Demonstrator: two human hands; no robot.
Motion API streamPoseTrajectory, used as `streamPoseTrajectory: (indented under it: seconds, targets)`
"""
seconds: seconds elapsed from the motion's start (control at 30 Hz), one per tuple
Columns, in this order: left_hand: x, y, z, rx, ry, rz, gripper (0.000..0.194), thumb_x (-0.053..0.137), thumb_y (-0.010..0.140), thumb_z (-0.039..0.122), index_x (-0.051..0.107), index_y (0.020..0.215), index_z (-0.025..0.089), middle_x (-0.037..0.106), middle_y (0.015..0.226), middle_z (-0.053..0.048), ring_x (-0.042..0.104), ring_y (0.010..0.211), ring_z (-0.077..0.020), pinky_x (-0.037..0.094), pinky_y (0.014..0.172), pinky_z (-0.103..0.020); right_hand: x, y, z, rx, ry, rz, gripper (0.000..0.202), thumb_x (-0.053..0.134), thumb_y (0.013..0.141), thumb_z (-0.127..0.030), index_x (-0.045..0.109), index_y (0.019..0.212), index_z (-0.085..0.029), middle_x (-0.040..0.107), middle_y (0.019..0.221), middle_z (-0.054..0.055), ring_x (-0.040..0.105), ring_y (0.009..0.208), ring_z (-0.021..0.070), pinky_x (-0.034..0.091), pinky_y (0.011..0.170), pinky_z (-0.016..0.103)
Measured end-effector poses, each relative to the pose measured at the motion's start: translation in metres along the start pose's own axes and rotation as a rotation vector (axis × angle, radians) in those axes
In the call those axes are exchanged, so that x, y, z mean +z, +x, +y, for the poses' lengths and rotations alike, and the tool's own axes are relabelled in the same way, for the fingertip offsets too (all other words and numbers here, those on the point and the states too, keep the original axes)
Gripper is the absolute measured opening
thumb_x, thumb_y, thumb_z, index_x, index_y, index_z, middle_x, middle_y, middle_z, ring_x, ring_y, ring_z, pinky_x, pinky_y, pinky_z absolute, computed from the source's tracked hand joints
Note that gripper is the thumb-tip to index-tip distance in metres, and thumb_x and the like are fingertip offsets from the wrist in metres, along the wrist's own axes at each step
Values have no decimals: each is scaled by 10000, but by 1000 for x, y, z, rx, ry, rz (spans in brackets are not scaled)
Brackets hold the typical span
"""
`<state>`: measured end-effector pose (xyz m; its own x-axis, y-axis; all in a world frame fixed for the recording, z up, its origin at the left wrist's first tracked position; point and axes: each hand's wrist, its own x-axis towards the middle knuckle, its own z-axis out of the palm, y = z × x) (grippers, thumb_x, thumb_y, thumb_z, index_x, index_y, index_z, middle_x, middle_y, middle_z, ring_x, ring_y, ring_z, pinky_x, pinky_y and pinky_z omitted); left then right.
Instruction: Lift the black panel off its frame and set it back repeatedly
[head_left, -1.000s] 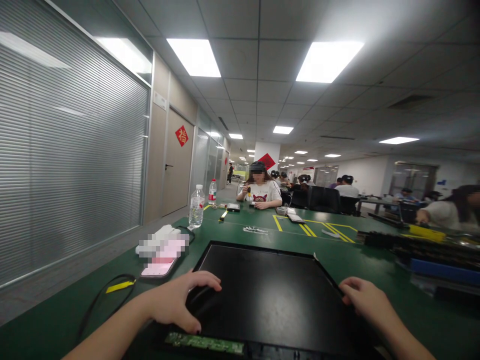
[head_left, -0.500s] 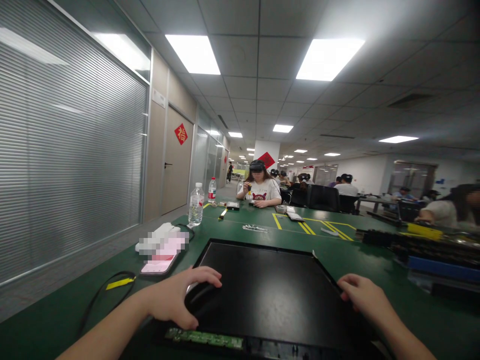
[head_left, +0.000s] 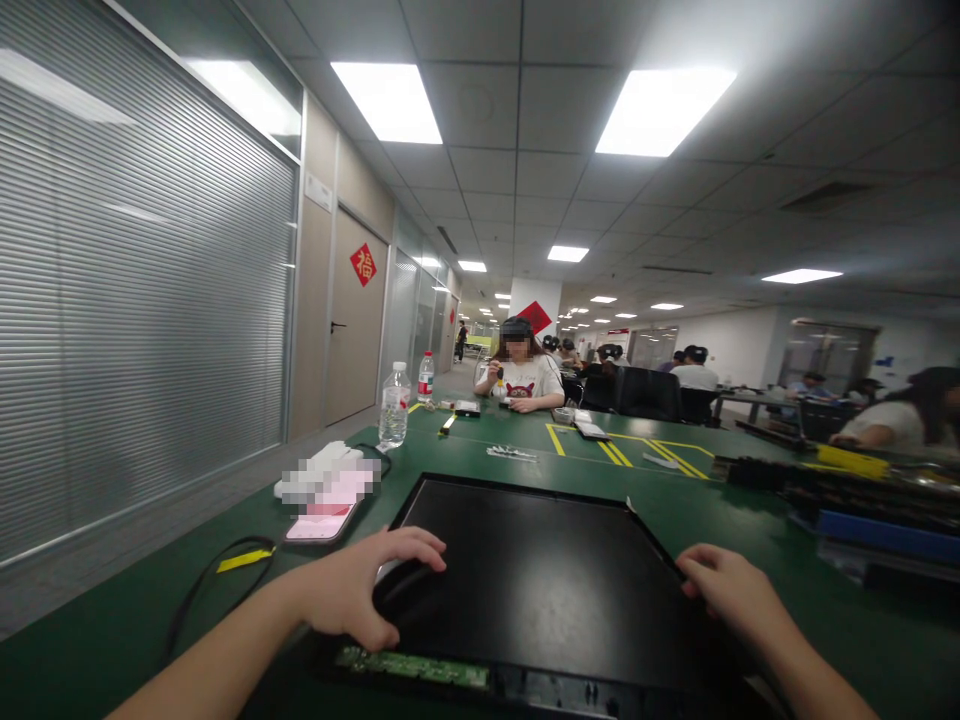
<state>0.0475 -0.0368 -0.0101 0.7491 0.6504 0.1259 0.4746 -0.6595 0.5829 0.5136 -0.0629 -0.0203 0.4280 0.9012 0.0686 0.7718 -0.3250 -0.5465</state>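
Note:
A black flat screen panel (head_left: 525,570) in a dark frame lies on the green table (head_left: 480,456). Along its near edge, at the left, a green circuit board (head_left: 420,667) shows. My left hand (head_left: 367,590) is over the panel's left side, thumb and fingers spread apart, with the thumb close to the circuit board. At the panel's right edge is my right hand (head_left: 724,585), its fingers curled and pinched together against the frame; whatever lies between the fingertips is too small to tell.
Left of the panel lie a phone (head_left: 319,525) and a black cable (head_left: 225,560) with a yellow tag. Two bottles (head_left: 394,405) stand farther back. Across the table sits a person (head_left: 521,375). Dark parts and a blue item (head_left: 885,530) are stacked at the right.

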Motion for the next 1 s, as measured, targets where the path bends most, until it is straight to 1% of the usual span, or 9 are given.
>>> streamPoseTrajectory:
  seconds: [0.23, 0.37, 0.43, 0.5, 0.6, 0.63, 0.7, 0.83, 1.0]
  targets:
    - [0, 0, 1, -17, 5, 6, 671, 703, 472, 197, 537, 1110, 319, 431, 1326, 14, 404, 1203, -262, 230, 1050, -387, 1, 1, 0, 2, -11, -13, 292, 419, 720, -385, 634, 797, -202, 682, 656, 26, 599, 534, 157, 424, 537, 255]
    - [-1, -1, 2, -7, 2, 5, 656, 725, 479, 209, 545, 1102, 305, 432, 1324, 2, 408, 1195, -259, 266, 1034, -372, 1, 0, 0, 5, -15, -22, 307, 409, 728, -397, 629, 814, -201, 683, 673, 25, 602, 531, 157, 428, 538, 258]
    - [-2, 0, 2, -5, -4, 39, 581, 725, 527, 276, 559, 1084, 283, 451, 1305, -9, 424, 1180, -248, 300, 1013, -343, 1, 0, -1, 7, -20, -23, 308, 405, 730, -395, 628, 818, -201, 684, 674, 26, 602, 528, 158, 427, 531, 258]
    - [-1, 2, 1, -21, 7, 120, 432, 661, 632, 346, 580, 1048, 260, 484, 1268, -22, 447, 1156, -226, 323, 995, -323, 1, 0, -1, 11, -20, -22, 309, 406, 729, -391, 629, 823, -200, 685, 670, 28, 601, 525, 157, 424, 524, 255]
    - [1, 5, -8, -95, 87, 292, 284, 547, 734, 340, 607, 990, 234, 536, 1193, -44, 481, 1106, -210, 341, 978, -331, 1, 2, 0, 5, -13, -13, 305, 421, 719, -392, 636, 813, -197, 687, 657, 31, 595, 512, 155, 419, 507, 249]
    - [2, 7, -13, -131, 128, 339, 273, 536, 735, 323, 617, 976, 224, 548, 1168, -53, 490, 1088, -214, 348, 972, -340, 1, 3, 0, 2, -11, -12, 302, 426, 715, -393, 638, 805, -197, 687, 653, 31, 593, 507, 154, 417, 501, 247]
    - [3, 9, -23, -214, 203, 393, 263, 524, 724, 288, 645, 941, 201, 565, 1124, -76, 502, 1063, -225, 354, 965, -354, 2, 3, 1, 7, -4, -12, 299, 432, 711, -396, 640, 792, -197, 685, 646, 30, 593, 501, 153, 417, 493, 244]
    - [5, 10, -36, -351, 243, 398, 317, 487, 680, 179, 671, 938, 178, 579, 1108, -89, 515, 1053, -222, 354, 969, -342, 3, 2, 1, 16, 15, -13, 299, 429, 712, -396, 639, 790, -197, 684, 642, 30, 590, 489, 152, 422, 496, 250]
    - [5, 10, -36, -388, 262, 354, 405, 440, 663, 130, 656, 1005, 153, 603, 1108, -89, 529, 1049, -209, 353, 977, -315, 1, -1, -2, 9, 3, -9, 296, 430, 709, -393, 634, 804, -201, 691, 656, 28, 592, 493, 156, 420, 506, 261]
